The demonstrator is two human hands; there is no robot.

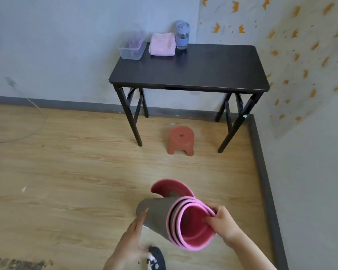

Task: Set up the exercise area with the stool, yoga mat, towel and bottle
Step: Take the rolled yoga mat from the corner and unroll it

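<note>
The rolled mat is held at 6 o'clock. Its grey side is pressed by the flat left hand at 8 o'clock; its pink rim is pinched by the right hand at 3 o'clock. One stool is seen on the wood floor at 12 o'clock. One towel, one bottle and one box, maybe holding something purple, are set on one table in a corner.

Stool under table (towel atop)

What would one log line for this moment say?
left hand: flat against mat | right hand: pinches mat rim | mat: rolled | stool: floor, by table | towel, bottle: on table
</note>
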